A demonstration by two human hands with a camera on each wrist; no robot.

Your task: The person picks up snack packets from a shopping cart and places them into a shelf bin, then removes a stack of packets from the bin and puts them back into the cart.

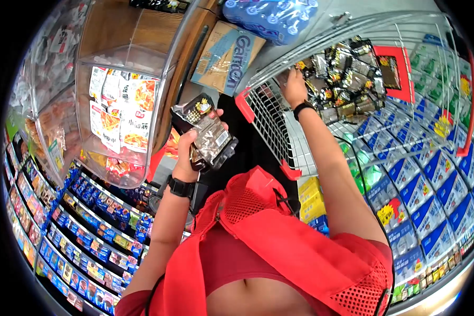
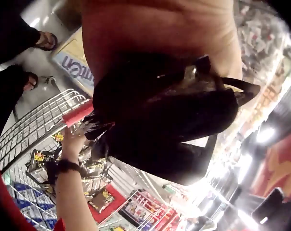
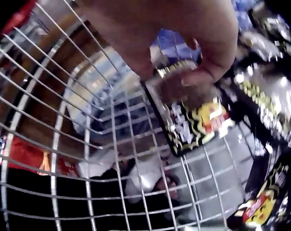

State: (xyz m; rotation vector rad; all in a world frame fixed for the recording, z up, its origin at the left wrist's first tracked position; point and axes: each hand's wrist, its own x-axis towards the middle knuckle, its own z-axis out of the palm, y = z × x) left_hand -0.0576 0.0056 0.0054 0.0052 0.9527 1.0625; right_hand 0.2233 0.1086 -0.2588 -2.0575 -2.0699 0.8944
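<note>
The person's left hand (image 1: 187, 150) grips a small stack of glossy black packets with see-through windows (image 1: 209, 136). Its thumb lies across the near side of the stack, and fingertips show at the far edge, so the packets sit between thumb and fingers, well apart from the wire cart. In the left wrist view the stack is a dark bulk just under the palm; how many packets it holds cannot be told.

The right hand (image 1: 295, 88) is inside the silver wire shopping cart with red plastic corners (image 1: 271, 108). Its fingers are drawn in narrow, the thumb and a finger pinching the upper part of a small flat black packet with a yellow cartoon figure (image 3: 188, 118). The packet's printed lower part reaches out past the fingertips, beside the cart's wire wall. A loose pile of similar black packets (image 1: 347, 73) lies in the cart, just beside this hand.

Beyond the left hand stands a clear plastic bin (image 1: 134, 58) with white and red snack packets (image 1: 124, 105) in it. A blue and tan cardboard carton (image 1: 216, 55) and a blue shrink-wrapped pack of bottles (image 1: 271, 16) lie near the cart.
</note>
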